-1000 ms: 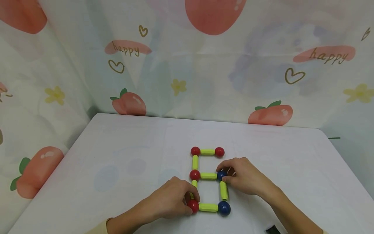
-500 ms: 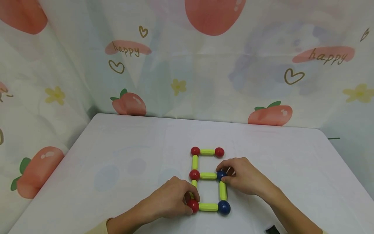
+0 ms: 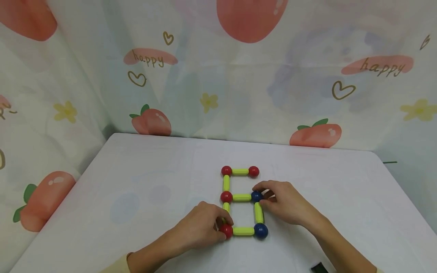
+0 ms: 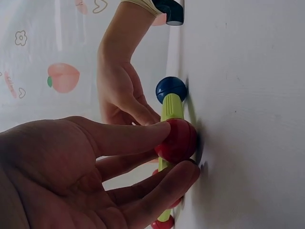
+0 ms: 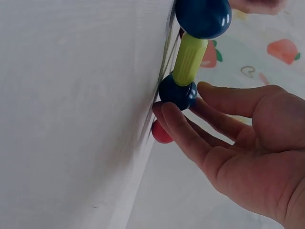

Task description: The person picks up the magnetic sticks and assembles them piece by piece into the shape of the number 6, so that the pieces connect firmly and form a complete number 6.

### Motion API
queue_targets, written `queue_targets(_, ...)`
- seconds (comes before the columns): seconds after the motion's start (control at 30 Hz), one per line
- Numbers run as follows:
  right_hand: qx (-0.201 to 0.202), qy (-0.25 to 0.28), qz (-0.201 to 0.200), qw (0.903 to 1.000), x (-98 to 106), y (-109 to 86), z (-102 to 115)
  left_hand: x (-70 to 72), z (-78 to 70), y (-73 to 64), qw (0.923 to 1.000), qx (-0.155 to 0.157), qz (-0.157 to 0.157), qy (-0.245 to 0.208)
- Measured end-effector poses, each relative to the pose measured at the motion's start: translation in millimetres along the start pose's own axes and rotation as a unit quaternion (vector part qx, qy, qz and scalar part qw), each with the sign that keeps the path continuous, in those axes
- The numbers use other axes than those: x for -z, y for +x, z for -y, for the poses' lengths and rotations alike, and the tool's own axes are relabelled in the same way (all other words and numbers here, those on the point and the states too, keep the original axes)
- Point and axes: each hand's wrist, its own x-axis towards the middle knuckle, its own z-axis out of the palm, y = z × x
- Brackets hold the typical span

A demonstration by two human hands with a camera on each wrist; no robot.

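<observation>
Red and blue balls joined by yellow-green rods lie on the white table (image 3: pixel 153 163) as a square with an open three-sided shape beyond it. My left hand (image 3: pixel 203 225) pinches the near-left red ball (image 3: pixel 227 230) between thumb and fingers; the left wrist view shows that red ball (image 4: pixel 178 140) at the fingertips. With thumb and fingers around it, my right hand (image 3: pixel 285 203) holds the blue ball (image 3: pixel 256 196) at the square's far right corner. The other blue ball (image 3: pixel 261 231) sits at the near right corner, untouched. My left fingers partly hide the left rod (image 3: pixel 226 207).
A far red ball (image 3: pixel 253 171) ends the top rod (image 3: pixel 240 171). Near the front edge, by my right forearm, lies a small black object (image 3: pixel 319 268). A patterned curtain (image 3: pixel 239 94) hangs behind the table and along its left side.
The whole ball-and-rod figure has slid a little away from me over the last half second, with both hands keeping their hold and moving slightly along with it.
</observation>
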Motion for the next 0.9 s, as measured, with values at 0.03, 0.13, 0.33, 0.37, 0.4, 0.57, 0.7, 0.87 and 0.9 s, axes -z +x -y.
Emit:
queue_targets(0.03,0.004,-0.001,-0.001,1.0,0.6,0.5,-0.6,0.4,0.6,0.7,1.0,-0.002,-0.005,0.0)
queue_targets(0.13,0.002,-0.003,-0.002,1.0,1.6,1.5,-2.3,1.1,1.8,2.3,0.9999,-0.005,-0.016,-0.001)
queue_targets(0.33,-0.002,-0.003,-0.002,1.0,2.0,0.6,-4.0,1.3,1.9,5.4,0.9994,0.001,-0.034,-0.007)
queue_targets(0.37,0.001,-0.003,-0.002,1.0,2.2,0.4,-4.1,1.2,2.1,5.6,0.9993,-0.001,-0.038,-0.008)
queue_targets(0.4,0.004,-0.004,-0.002,1.0,2.3,0.4,-4.6,1.1,2.3,5.8,0.9991,-0.003,-0.04,-0.009)
queue_targets(0.57,0.005,-0.009,0.0,1.0,2.9,1.0,-5.8,1.0,3.4,6.6,0.9987,-0.013,-0.048,-0.009)
queue_targets(0.7,0.007,-0.011,-0.001,0.9999,3.5,0.8,-5.6,0.8,2.9,8.4,0.9987,-0.006,-0.05,-0.003)
queue_targets(0.87,0.008,-0.01,0.001,0.9999,3.8,0.6,-5.3,0.6,2.1,9.9,0.9985,0.001,-0.054,0.008)
queue_targets(0.9,0.008,-0.01,0.002,0.9999,3.8,0.6,-5.4,0.6,2.3,10.0,0.9985,0.001,-0.053,0.009)
